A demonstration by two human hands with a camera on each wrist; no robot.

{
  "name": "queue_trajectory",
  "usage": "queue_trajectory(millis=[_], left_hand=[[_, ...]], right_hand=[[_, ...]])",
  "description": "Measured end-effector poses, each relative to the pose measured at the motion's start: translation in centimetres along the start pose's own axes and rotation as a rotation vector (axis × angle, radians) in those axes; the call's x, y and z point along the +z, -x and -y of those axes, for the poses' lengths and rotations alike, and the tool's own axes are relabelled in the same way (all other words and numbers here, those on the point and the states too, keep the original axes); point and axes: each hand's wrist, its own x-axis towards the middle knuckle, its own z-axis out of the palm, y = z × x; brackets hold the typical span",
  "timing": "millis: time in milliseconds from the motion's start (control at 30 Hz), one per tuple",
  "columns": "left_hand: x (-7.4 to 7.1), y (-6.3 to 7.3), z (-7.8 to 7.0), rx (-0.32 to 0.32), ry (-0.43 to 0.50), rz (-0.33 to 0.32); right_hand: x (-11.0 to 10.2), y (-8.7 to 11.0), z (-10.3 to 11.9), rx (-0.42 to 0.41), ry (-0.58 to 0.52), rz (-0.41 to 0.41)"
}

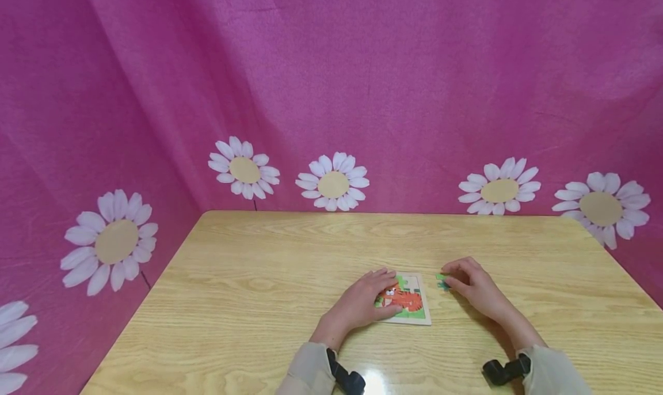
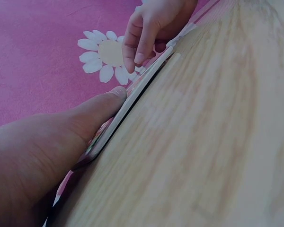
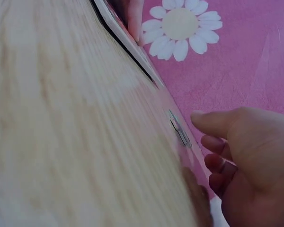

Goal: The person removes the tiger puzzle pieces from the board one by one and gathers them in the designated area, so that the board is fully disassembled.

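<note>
A square tiger jigsaw puzzle (image 1: 409, 300) in a pale wooden frame lies on the table, an orange tiger on green. Pale bare board shows near its upper right corner. My left hand (image 1: 361, 300) rests over the puzzle's left side, fingers spread, with the thumb (image 2: 109, 100) lying on its near part. To the right, a small green and blue puzzle piece (image 1: 442, 278) lies flat on the wood. My right hand (image 1: 479, 288) hovers at this piece (image 3: 180, 131), its thumb and loosely bent fingers beside it. The thumb looks apart from the piece; the fingertips' contact is unclear.
The wood-grained table (image 1: 248, 280) reaches back to a pink curtain (image 1: 414, 95) printed with white daisies, which also runs along the left side. Black wrist cameras (image 1: 346, 378) are strapped at both sleeves.
</note>
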Motion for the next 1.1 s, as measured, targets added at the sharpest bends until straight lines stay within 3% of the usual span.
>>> queue_trajectory(millis=[100, 267, 500, 800, 1100], left_hand=[[0.0, 0.0, 0.0, 0.000, -0.001, 0.002], [0.0, 0.0, 0.0, -0.002, 0.003, 0.003], [-0.1, -0.1, -0.1, -0.010, 0.009, 0.007], [0.0, -0.1, 0.1, -0.003, 0.006, 0.003], [-0.1, -0.1, 0.1, 0.003, 0.015, 0.005]], right_hand=[[0.2, 0.1, 0.3, -0.019, -0.044, -0.008], [0.8, 0.3, 0.9, -0.125, -0.075, -0.016], [1.5, 0.1, 2.0, -0.199, -0.081, 0.035], [2.1, 0.0, 3.1, -0.184, -0.038, 0.137], [2.4, -0.3, 3.5, -0.169, -0.062, 0.285]])
